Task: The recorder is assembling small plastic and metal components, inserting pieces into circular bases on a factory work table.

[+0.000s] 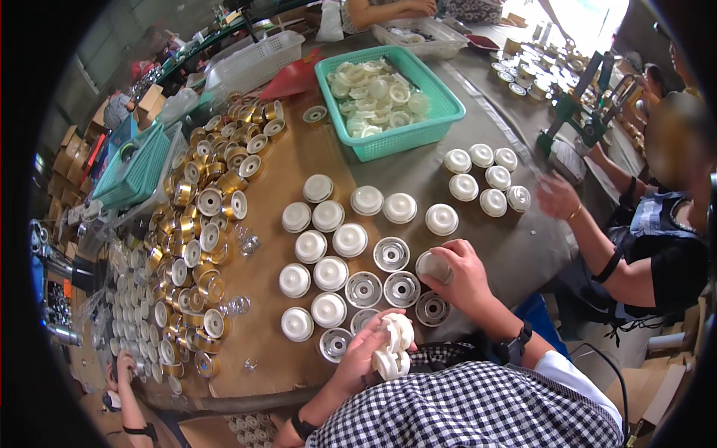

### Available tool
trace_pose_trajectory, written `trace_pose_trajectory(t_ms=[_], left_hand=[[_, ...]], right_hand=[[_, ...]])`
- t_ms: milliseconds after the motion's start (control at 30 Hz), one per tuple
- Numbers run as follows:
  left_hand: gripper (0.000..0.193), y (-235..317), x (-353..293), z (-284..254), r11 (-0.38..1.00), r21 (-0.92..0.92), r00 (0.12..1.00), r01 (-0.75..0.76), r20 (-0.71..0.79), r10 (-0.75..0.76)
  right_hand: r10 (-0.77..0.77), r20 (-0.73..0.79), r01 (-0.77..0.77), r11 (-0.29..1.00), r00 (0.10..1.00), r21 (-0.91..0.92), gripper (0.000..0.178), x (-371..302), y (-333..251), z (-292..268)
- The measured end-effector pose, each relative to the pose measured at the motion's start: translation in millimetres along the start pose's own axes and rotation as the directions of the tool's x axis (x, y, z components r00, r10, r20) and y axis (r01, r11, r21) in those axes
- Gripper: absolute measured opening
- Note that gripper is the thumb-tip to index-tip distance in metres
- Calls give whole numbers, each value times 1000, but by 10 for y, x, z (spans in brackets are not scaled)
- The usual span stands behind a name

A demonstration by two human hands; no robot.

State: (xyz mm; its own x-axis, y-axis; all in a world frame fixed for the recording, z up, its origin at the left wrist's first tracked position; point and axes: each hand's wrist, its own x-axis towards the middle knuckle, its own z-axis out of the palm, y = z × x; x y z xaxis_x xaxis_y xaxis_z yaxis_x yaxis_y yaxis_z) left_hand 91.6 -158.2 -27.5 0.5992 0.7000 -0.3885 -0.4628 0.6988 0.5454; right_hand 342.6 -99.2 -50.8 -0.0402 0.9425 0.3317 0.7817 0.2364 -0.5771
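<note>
My left hand [361, 354] is closed around several white plastic caps [393, 345], held low in front of my checked apron. Between the fingers and thumb of my right hand [469, 275] is one white cap [431, 266], tilted, above the table near the silver cups. Several open silver metal cups [391, 254] lie hollow side up between and around my hands; one silver cup [432, 309] is just under my right hand. To their left and beyond stand several round pieces topped with white caps [329, 273]. Whether the right-hand cap touches a cup, I cannot tell.
A green basket [407, 142] of loose translucent white caps stands at the far middle. Gold-sided cups [210, 201] are heaped on the left. Farther right sit more white-capped pieces [464, 187], near a co-worker's hand [559, 196] and a green hand press [579, 112].
</note>
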Motion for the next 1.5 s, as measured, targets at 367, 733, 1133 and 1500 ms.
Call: trace_pose_trajectory(t_ms=[367,733,1133,1500], left_hand=[[50,57,4,101,1000,-25,1000,12,-18,-13],[50,-44,-63,-11,999,9,999,42,3,-42],[46,-88,-58,-140,955,-297,984,-1,168,53],[44,71,-98,121,976,30,950,216,-239,-203]], right_hand=[[-363,263,132,773,894,620,64,-72,-622,-493],[-82,50,63,951,995,303,53,44,-532,-329],[-245,137,178,909,960,376,48,-30,-670,-149],[-407,456,-89,661,791,745,50,-21,-709,-223]])
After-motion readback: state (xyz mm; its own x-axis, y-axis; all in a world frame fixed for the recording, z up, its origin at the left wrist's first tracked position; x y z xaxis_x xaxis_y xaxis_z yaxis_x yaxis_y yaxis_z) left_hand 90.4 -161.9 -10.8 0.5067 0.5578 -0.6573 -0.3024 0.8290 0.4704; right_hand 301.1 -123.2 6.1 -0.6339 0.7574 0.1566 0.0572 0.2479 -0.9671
